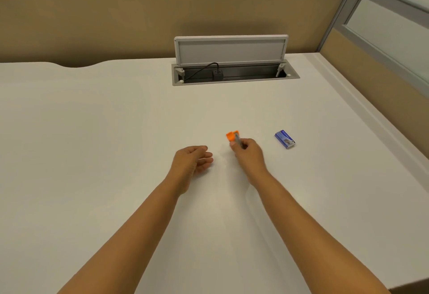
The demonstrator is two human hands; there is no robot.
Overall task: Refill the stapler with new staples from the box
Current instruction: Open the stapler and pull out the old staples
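While the right hand (249, 152) hides most of the small orange plastic stapler (232, 136), only its orange end and a grey metal strip show; whether it rests on the smooth white desk (116, 119) is unclear. That grip is pinched tight on the stapler. Beside it, the left hand (193, 161) hovers loosely curled, holding nothing. Nearer the desk's right edge lies the small blue cardboard staple box (285, 139).

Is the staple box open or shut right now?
Shut, as far as visible: the blue staple box lies flat on the desk, no flap raised, untouched by either hand.
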